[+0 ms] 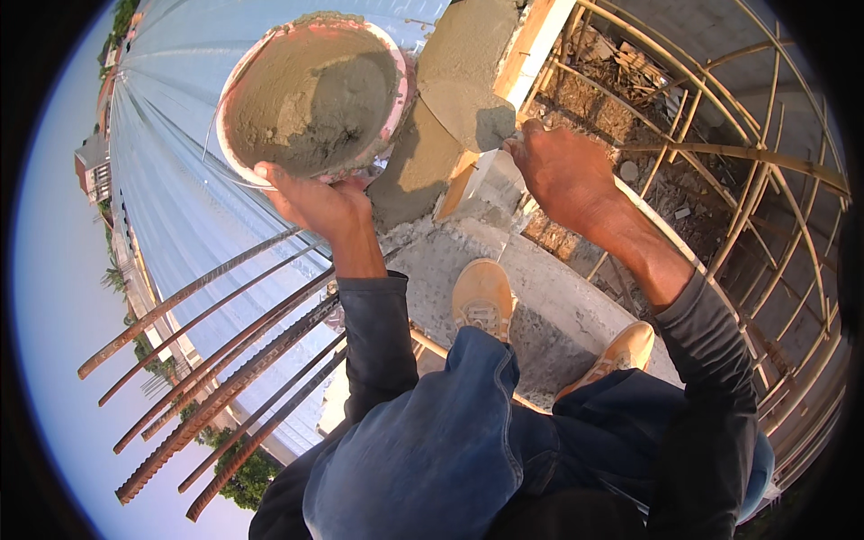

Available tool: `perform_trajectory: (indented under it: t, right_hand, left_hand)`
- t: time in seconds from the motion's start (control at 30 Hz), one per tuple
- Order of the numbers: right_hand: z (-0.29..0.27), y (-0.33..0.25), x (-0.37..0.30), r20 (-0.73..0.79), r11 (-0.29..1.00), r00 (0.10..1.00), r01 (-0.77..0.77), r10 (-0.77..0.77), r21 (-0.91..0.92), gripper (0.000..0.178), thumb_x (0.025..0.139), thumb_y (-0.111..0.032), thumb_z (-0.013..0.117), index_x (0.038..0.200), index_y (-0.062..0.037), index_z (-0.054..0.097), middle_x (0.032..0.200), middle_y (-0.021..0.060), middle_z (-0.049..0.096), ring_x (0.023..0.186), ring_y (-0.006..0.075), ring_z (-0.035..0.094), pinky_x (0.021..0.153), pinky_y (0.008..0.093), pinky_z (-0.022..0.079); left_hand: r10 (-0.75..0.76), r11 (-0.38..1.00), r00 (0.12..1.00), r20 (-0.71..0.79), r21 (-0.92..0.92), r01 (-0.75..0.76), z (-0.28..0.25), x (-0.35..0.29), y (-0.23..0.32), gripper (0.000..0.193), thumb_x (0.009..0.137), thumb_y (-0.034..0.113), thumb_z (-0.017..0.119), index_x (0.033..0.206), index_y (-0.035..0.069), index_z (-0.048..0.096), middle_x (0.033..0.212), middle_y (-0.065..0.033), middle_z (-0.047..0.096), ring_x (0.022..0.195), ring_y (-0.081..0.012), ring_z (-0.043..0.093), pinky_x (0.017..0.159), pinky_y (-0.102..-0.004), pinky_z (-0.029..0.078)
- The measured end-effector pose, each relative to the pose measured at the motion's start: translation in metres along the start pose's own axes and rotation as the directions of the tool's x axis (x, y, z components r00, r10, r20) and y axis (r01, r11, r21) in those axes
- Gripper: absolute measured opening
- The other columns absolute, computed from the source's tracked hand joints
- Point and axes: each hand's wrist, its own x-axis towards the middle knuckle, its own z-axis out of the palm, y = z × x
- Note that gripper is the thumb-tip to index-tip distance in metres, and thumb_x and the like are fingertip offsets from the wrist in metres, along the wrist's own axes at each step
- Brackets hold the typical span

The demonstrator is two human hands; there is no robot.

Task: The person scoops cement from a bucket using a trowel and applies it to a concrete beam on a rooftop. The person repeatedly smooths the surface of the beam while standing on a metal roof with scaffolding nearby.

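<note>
A pinkish-white bucket [236, 155] with a mortar-caked rim tips toward me at the upper left. Wet grey mortar [297, 103] lies inside it. My left hand [317, 205] grips its near lower rim, thumb over the edge; the other fingers are hidden beneath. In my closed right hand [569, 171] is a trowel [457, 110], its mortar-smeared blade pointing left and lying on or just over a band of wet mortar [463, 45]. The trowel's handle is mostly covered by my fist. A wooden board [526, 58] edges the mortar band on its right.
My shoes [483, 292] stand on a rough concrete ledge [544, 270]. Rusty rebar rods [220, 382] stick out at the lower left, beside shiny metal roofing [180, 117]. To the right, bamboo scaffolding [742, 207] stands over a drop with rubble [594, 99] below.
</note>
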Motion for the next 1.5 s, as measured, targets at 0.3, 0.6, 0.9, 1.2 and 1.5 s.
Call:
perform_trajectory:
  t: [0.3,0.6,0.9,1.2,1.5]
  right_hand:
    - [0.043,-0.016,-0.024,0.12,0.982,0.974,0.191,-0.191,0.014,0.037,0.112,-0.029,0.053,0.111,0.0069,0.062,0.079,0.0252,0.072,0.077,0.0445,0.075,0.068,0.052,0.06]
    - [-0.024,0.003,-0.012,-0.033,0.986,0.997,0.058,-0.064,-0.156,0.04,0.113,-0.033,0.052,0.111,0.0039,0.066,0.081,0.0227,0.075,0.081,0.0401,0.078,0.075,0.0505,0.061]
    - [-0.025,0.033,0.013,-0.169,0.984,0.984,0.028,-0.059,-0.178,0.044,0.114,-0.035,0.049,0.112,0.0054,0.065,0.085,0.0244,0.075,0.084,0.0418,0.077,0.074,0.0519,0.062]
    - [0.034,-0.008,0.0,0.092,0.997,0.993,0.072,-0.068,-0.043,0.041,0.115,-0.033,0.045,0.12,0.0054,0.06,0.08,0.022,0.073,0.079,0.0414,0.076,0.07,0.052,0.062]
    - [0.083,-0.05,-0.023,0.095,0.967,0.966,0.246,-0.24,-0.066,0.016,0.093,-0.008,0.063,0.106,-0.0002,0.068,0.088,0.0143,0.078,0.087,0.0291,0.079,0.071,0.0417,0.061]
  left_hand:
    - [0.047,0.999,0.998,0.051,-0.021,-0.046,-0.001,0.004,-0.006,0.077,0.106,0.061,0.058,0.153,0.002,0.042,0.151,-0.0191,0.049,0.135,-0.0345,0.055,0.102,-0.0517,0.056]
    - [-0.036,0.999,0.999,-0.032,-0.034,0.035,0.002,0.002,-0.002,0.075,0.107,0.059,0.057,0.158,0.007,0.039,0.157,-0.0186,0.045,0.14,-0.0356,0.052,0.103,-0.0527,0.057]
    - [-0.004,1.0,1.0,-0.012,-0.015,0.003,0.001,0.0,-0.004,0.071,0.109,0.056,0.052,0.158,0.007,0.037,0.158,-0.0192,0.044,0.142,-0.0367,0.05,0.11,-0.0537,0.053]
    - [0.015,0.999,1.0,-0.019,0.03,-0.015,0.002,0.001,-0.002,0.069,0.11,0.057,0.049,0.158,0.008,0.038,0.156,-0.0187,0.046,0.137,-0.0355,0.054,0.097,-0.0507,0.06]
    - [-0.03,0.999,0.998,-0.055,0.033,0.032,-0.003,0.006,-0.004,0.067,0.11,0.057,0.048,0.152,0.006,0.042,0.145,-0.0204,0.053,0.117,-0.0328,0.065,0.058,-0.0405,0.058]
